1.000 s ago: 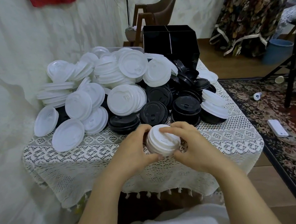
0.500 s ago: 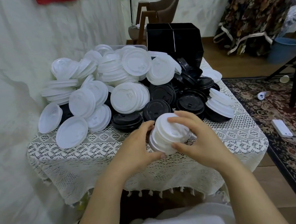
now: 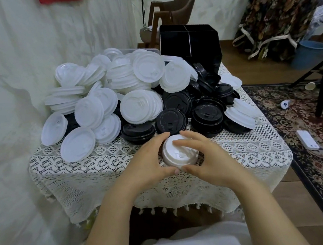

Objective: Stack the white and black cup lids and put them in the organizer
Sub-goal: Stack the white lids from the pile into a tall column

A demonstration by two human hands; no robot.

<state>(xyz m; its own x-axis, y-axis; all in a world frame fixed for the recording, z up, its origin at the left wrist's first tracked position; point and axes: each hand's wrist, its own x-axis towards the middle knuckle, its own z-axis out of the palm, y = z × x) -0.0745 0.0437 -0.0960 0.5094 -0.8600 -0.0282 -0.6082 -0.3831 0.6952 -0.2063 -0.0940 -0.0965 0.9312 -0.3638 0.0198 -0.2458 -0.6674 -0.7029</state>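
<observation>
A short stack of white lids [image 3: 177, 154] sits near the front of the lace-covered table [image 3: 105, 167]. My left hand [image 3: 150, 159] curls round its left side and my right hand [image 3: 209, 159] round its right side, with the right fingers lying across the top. Behind them lies a big heap of white lids [image 3: 114, 91] on the left and black lids [image 3: 204, 108] on the right. The black organizer [image 3: 190, 42] stands at the table's far edge, with dividers visible inside.
A wall covered in pale cloth [image 3: 14, 77] runs along the left. A brown chair [image 3: 173, 8] stands behind the table. To the right lie a patterned rug [image 3: 315, 127], a white phone-like object [image 3: 307, 139] and a blue bin [image 3: 308, 53].
The stack went from tilted and lifted toward the heap to lying flat on the table between both hands. The camera view shifted slightly.
</observation>
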